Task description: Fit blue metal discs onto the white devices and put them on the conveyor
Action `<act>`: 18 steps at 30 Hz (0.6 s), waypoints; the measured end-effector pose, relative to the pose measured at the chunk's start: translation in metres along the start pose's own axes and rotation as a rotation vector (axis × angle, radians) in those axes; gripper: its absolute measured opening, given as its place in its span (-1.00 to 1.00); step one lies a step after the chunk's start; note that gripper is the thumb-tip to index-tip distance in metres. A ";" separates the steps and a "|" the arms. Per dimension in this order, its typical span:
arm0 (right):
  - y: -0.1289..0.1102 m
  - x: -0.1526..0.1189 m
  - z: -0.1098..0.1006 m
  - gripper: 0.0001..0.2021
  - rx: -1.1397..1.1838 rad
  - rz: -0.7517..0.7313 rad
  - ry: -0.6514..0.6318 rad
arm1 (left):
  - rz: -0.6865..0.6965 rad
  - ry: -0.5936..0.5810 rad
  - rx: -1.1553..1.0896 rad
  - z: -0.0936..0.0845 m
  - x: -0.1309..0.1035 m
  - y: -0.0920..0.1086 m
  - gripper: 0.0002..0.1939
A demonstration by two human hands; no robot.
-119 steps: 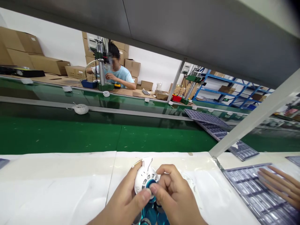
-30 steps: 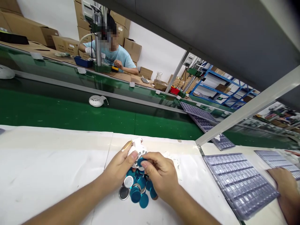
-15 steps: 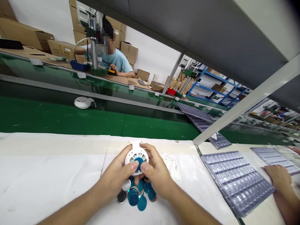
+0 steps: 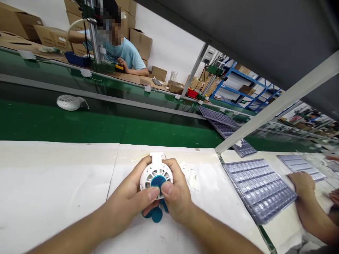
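Observation:
Between both hands, over the white table, is a round white fan housing (image 4: 146, 175) with slotted vents and a tab on top. My left hand (image 4: 129, 197) wraps its left side, thumb pressed at the lower edge of a blue disc (image 4: 158, 180) in the housing's centre. From the right, my right hand (image 4: 178, 197) grips the same housing, its thumb also against the disc. Beneath the hands several loose blue discs (image 4: 157, 214) lie on the white sheet, mostly hidden by my fingers.
A similar white fan part (image 4: 69, 102) sits on the green conveyor belt (image 4: 106, 130). Clear compartment trays (image 4: 259, 190) lie right of the slanted post (image 4: 265, 113). A co-worker's hand (image 4: 303, 181) rests by them. Across the belt, another person (image 4: 124, 53) sits near a press. A grey shelf hangs overhead.
The housing has come up closer to the view, covering more of the disc pile. Both thumbs have moved to the disc's lower edge. The fan part on the belt appears farther left.

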State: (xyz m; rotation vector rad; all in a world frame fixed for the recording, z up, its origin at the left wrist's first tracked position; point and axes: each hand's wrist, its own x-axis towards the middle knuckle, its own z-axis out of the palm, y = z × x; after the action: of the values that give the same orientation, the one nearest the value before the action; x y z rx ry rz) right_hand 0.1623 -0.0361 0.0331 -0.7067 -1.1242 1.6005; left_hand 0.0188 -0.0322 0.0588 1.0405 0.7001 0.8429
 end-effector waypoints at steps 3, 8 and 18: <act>-0.004 -0.001 0.000 -0.47 0.054 0.018 -0.086 | -0.022 0.040 -0.009 0.001 -0.002 -0.002 -0.18; -0.006 -0.004 0.004 -0.54 0.057 -0.026 -0.022 | -0.027 0.072 -0.002 -0.001 -0.001 -0.006 -0.23; 0.008 0.001 -0.008 -0.58 -0.039 -0.057 -0.045 | -0.129 0.136 -0.160 -0.003 0.010 -0.007 -0.25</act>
State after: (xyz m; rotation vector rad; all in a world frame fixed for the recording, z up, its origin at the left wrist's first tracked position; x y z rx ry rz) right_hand 0.1662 -0.0327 0.0229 -0.6611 -1.2002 1.5566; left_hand 0.0236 -0.0243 0.0504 0.7917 0.7928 0.8483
